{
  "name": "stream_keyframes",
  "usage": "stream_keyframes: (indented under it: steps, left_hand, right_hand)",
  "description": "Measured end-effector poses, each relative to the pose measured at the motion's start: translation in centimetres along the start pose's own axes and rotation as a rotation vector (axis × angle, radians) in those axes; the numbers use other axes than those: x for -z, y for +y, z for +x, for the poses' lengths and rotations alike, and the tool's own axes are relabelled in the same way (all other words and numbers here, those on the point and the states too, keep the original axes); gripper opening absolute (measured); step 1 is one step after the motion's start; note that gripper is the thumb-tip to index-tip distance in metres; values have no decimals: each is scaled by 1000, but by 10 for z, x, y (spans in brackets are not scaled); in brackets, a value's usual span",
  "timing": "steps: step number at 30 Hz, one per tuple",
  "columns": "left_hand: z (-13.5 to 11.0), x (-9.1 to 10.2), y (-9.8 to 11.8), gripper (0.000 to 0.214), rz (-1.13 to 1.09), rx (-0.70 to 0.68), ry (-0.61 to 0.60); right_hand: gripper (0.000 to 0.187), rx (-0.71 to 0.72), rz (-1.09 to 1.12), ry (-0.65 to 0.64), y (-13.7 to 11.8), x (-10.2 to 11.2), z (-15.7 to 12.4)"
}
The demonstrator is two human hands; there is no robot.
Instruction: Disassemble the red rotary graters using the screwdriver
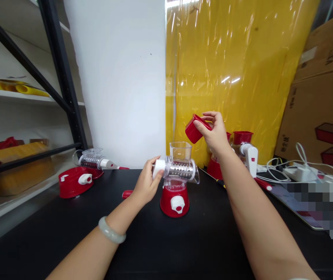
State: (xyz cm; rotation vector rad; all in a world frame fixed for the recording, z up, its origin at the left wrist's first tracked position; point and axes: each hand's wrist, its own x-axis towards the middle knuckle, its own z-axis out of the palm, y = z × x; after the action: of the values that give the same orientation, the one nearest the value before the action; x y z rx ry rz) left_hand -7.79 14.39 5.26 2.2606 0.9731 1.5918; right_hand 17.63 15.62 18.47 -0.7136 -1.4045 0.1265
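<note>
A rotary grater (177, 182) with a red base, clear hopper and steel drum stands upright in the middle of the black table (154, 245). My left hand (146, 183) is closed on the white cap at the drum's left end. My right hand (214, 132) grips a red pusher cup (194, 128), tilted, in the air above and to the right of the hopper. A small red part (127, 193) lies on the table behind my left hand.
A second red base (74, 181) and a loose drum housing (92, 158) lie at the left. Another assembled grater (244, 153) stands behind my right arm. White cables and a power strip (297, 171) lie at the right, beside cardboard boxes (321, 105). A black shelf frame (61, 77) rises on the left.
</note>
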Motion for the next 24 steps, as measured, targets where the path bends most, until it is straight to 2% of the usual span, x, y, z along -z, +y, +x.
stream_keyframes:
  steps: [2,4,8,12,16,18,24]
  left_hand:
    - [0,0,0,50,-1,7,-2]
    - [-1,-1,-1,51,2,9,-4]
    - [-1,-1,0,52,4,14,-3]
    - [0,-1,0,52,1,19,-8]
    - [0,-1,0,51,5,18,-6]
    - [-1,-1,0,51,4,15,-6]
    - [-1,-1,-1,51,4,9,-5]
  right_hand:
    - [58,9,-108,41,10,5,2]
    - [61,-32,-280,6,23,8,3]
    - [70,-234,-629,-303,61,8,-3]
    - [65,-362,-736,-541,101,6,-19]
    - [40,-491,-840,-716,130,7,-32]
    - [34,-528,-879,-774,139,8,-36]
    - [36,-581,-938,-912,150,6,-41]
